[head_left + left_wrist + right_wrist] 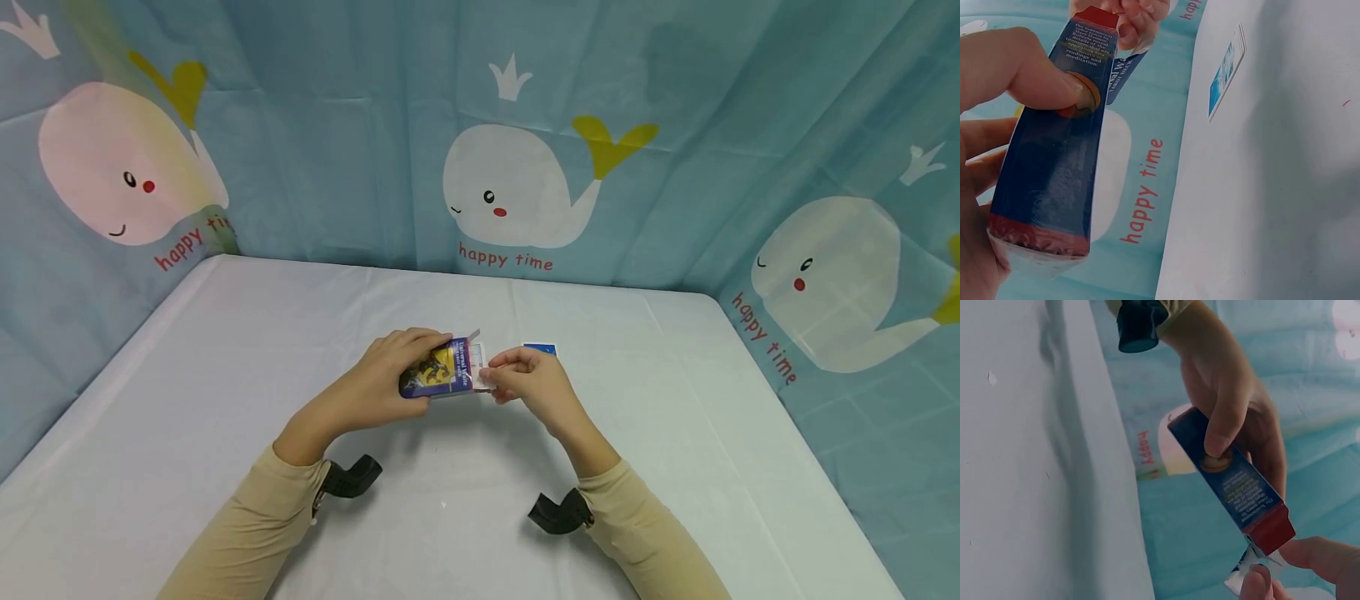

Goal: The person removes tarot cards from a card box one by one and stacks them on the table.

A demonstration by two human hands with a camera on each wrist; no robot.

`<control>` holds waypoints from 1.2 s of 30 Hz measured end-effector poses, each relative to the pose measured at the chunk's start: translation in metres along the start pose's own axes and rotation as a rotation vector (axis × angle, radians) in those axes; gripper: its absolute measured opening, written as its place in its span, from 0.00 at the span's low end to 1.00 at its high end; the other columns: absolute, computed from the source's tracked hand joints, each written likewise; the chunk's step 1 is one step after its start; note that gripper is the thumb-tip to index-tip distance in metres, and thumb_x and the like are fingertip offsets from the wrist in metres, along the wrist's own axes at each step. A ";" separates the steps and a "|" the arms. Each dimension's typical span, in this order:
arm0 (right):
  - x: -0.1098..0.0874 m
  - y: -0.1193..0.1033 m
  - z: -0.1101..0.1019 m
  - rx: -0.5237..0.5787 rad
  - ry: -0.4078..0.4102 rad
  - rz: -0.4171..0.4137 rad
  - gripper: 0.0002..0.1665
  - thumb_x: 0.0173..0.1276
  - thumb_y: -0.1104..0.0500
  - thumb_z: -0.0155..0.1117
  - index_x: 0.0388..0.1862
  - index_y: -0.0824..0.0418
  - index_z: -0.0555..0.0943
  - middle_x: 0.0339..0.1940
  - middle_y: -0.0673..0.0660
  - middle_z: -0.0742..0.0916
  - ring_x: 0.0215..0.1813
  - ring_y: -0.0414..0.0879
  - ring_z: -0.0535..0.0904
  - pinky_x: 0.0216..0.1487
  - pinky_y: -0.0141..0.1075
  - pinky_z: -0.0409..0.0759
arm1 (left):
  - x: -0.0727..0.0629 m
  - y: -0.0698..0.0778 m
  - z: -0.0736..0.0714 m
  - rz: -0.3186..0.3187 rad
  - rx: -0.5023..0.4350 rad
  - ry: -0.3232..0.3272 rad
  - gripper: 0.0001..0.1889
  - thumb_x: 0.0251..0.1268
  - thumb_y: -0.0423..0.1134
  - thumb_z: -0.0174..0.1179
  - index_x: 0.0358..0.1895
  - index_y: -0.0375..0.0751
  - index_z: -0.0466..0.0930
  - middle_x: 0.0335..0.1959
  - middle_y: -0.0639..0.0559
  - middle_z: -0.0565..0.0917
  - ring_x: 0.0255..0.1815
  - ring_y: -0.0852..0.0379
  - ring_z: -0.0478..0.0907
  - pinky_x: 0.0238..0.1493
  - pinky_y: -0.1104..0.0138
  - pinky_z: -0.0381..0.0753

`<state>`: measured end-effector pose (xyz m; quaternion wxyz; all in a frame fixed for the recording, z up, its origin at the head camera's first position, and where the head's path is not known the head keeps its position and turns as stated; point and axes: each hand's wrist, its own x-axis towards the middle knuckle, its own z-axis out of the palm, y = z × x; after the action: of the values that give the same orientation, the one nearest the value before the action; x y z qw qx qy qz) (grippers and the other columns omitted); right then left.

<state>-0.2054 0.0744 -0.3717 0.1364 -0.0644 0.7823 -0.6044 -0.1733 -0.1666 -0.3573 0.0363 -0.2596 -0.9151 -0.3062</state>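
Note:
My left hand (386,375) holds a tarot deck box (438,369) raised above the table, the thumb pressing its narrow side and the fingers behind. The box is dark blue and purple with a yellow picture, and clear wrap shows at its lower end in the left wrist view. From its right end a white printed piece (477,357) sticks out. My right hand (536,385) pinches that piece between thumb and fingers. In the right wrist view the box's red end (1272,530) is right beside my right fingertips. Cannot tell whether the piece is a booklet or cards.
Behind my right hand a small blue card stack (542,348) with a white border lies on the white-covered table (435,517). A blue whale-print curtain (337,167) hangs along the back and sides. Black camera mounts (352,477) stick out from both wrists.

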 end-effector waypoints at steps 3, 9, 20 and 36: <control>-0.002 0.001 0.001 -0.012 -0.030 -0.002 0.15 0.62 0.56 0.71 0.42 0.66 0.82 0.31 0.58 0.90 0.28 0.45 0.84 0.41 0.44 0.86 | 0.000 0.000 -0.001 0.000 0.000 0.002 0.42 0.49 0.36 0.66 0.74 0.43 0.65 0.71 0.45 0.70 0.68 0.46 0.67 0.65 0.44 0.63; -0.001 0.003 0.006 -0.015 -0.048 -0.004 0.13 0.62 0.58 0.71 0.40 0.66 0.83 0.33 0.63 0.90 0.28 0.45 0.85 0.40 0.43 0.86 | 0.000 0.000 -0.001 0.006 -0.003 0.005 0.42 0.49 0.36 0.66 0.74 0.43 0.65 0.71 0.45 0.71 0.67 0.46 0.68 0.64 0.44 0.63; -0.003 0.002 0.010 -0.052 0.010 -0.028 0.11 0.62 0.58 0.70 0.36 0.65 0.83 0.26 0.54 0.88 0.24 0.43 0.81 0.33 0.37 0.84 | 0.001 0.002 0.001 0.031 -0.001 0.014 0.41 0.49 0.36 0.66 0.74 0.43 0.66 0.70 0.46 0.71 0.66 0.47 0.68 0.63 0.46 0.63; -0.002 0.000 0.000 -0.041 -0.024 0.000 0.12 0.63 0.59 0.69 0.36 0.68 0.82 0.28 0.57 0.88 0.24 0.42 0.82 0.39 0.46 0.86 | 0.000 0.004 0.001 0.026 0.016 0.009 0.42 0.49 0.36 0.66 0.74 0.43 0.66 0.70 0.47 0.71 0.65 0.47 0.69 0.62 0.46 0.64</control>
<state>-0.2033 0.0750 -0.3714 0.1445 -0.0744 0.7928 -0.5874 -0.1713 -0.1633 -0.3557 0.0464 -0.2699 -0.9140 -0.2995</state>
